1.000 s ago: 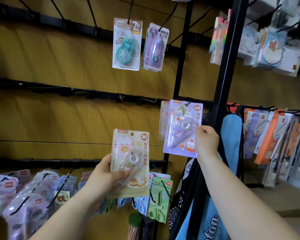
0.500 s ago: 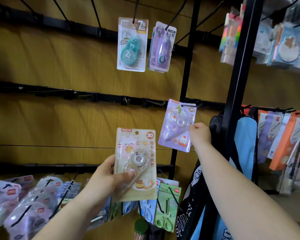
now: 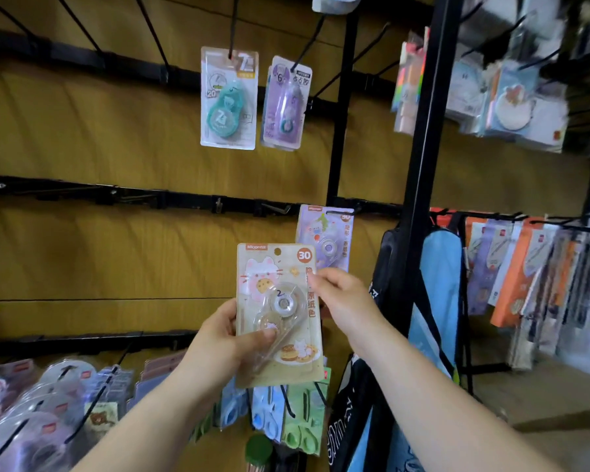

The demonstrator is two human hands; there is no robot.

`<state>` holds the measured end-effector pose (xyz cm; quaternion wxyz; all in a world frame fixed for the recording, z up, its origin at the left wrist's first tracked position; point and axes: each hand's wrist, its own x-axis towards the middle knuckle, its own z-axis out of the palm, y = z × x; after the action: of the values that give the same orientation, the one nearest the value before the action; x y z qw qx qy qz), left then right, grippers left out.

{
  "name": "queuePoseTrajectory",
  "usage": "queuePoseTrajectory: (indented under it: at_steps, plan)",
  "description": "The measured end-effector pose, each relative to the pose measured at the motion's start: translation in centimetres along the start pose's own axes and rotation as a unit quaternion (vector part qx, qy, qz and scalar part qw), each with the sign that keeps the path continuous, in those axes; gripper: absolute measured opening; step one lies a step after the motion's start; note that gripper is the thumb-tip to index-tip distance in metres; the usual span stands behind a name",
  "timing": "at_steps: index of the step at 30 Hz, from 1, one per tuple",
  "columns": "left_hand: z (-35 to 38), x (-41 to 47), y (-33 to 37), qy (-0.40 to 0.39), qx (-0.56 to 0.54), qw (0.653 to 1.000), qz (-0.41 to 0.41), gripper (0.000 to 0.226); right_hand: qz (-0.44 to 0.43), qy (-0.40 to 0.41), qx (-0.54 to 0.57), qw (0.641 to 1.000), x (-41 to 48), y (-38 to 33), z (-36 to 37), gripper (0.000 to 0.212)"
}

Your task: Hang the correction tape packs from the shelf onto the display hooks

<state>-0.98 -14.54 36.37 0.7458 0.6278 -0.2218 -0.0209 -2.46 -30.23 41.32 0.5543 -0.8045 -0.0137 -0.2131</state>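
A second earlier my right hand [image 3: 341,294] had been up at the lilac pack [image 3: 326,236], threading it onto its hook [image 3: 338,211]. By this moment it had let go and dropped back to the cream pack [image 3: 276,315], its fingertips pinching that pack's right edge. The lilac pack hung by itself just above and behind that hand, so I judged that one done and the cream pack next in line. My left hand [image 3: 225,342] gripped the cream pack from its lower left, thumb across the clear blister, holding it upright between both hands with its punched hole at the top. There were no bins here, only hooks. Well above the hands a teal pack [image 3: 227,97] and a purple pack [image 3: 285,103] each hung on their own. Down to the left of my left hand, the low hooks [image 3: 92,400] were crowded with stacked packs.
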Motion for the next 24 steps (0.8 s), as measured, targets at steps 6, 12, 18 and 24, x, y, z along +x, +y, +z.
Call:
queuePoseTrajectory:
  at_steps: [6,12,18,24]
  plan:
    - [3.8,0.5,-0.2,-0.041,0.048,0.997,-0.043,0.008,-0.032,0.116,0.042,0.992,0.1,-1.1,-3.5,0.022]
    - [7.2,1.8,0.6,-0.044,0.083,0.996,-0.013,0.006,-0.056,0.194,0.057,0.978,1.0,-1.3,-5.4,0.027]
    - [8.9,3.3,1.8,-0.03,0.111,0.993,-0.004,0.015,-0.05,0.163,0.087,0.982,1.5,-1.1,-5.4,0.027]
    - [9.4,3.5,1.1,-0.032,0.144,0.989,-0.003,0.021,-0.072,0.149,0.064,0.984,1.3,0.2,-5.6,0.037]
